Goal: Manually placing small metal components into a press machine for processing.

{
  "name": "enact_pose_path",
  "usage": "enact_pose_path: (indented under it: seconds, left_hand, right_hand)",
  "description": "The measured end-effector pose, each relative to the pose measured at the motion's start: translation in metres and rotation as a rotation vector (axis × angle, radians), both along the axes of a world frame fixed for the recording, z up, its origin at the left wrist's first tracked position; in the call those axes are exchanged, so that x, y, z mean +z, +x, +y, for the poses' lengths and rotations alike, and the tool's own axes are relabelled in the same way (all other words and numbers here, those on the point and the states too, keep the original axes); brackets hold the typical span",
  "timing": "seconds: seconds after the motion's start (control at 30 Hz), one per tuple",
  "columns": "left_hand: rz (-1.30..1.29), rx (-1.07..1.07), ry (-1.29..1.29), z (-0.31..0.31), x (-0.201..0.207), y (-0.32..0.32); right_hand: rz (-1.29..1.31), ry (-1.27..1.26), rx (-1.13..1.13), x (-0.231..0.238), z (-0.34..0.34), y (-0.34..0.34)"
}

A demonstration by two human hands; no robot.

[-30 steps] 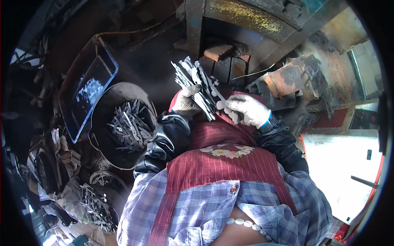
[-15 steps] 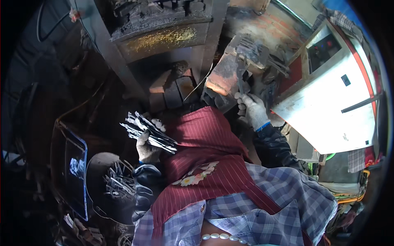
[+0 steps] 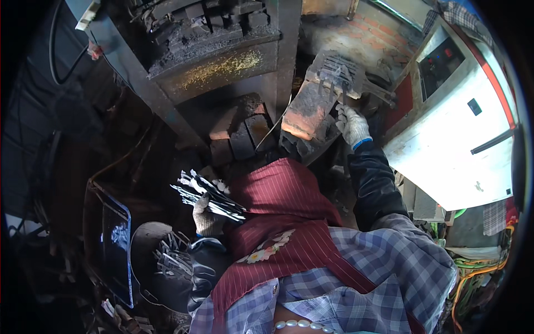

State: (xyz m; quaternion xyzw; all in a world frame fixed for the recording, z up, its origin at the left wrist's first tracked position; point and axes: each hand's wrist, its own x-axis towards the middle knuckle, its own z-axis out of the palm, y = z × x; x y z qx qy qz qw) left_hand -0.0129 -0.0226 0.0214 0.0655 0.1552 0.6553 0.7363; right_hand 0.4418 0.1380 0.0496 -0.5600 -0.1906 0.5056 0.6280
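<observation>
Just by the left edge of the red apron, a fanned bundle of flat strips sits in the gloved left hand, fingers wrapped round its middle, probably to keep so many loose pieces together. That arm is bent and tucked close to the body. Reaching well forward, the right arm is nearly straight, its gloved hand curled beside a blackened brick; from where I stand I cannot tell whether the fingers pinch the dark strip at their tips. Beyond, a row of strips lies side by side, perhaps for easy picking. Nearer, a bucket keeps loose strips contained, beside the left forearm
</observation>
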Motion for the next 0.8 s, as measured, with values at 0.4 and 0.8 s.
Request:
enact_pose_path:
  seconds: [0.4, 0.8]
  left_hand:
    - [0.008, 0.033, -0.043, 0.001, 0.005, 0.004]
    - [-0.112, 0.033, -0.113, -0.004, 0.007, 0.001]
  right_hand:
    - [0.279, -0.03, 0.302, 0.014, -0.021, -0.091]
    - [0.096, 0.338, 0.6, 0.164, 0.163, -0.284]
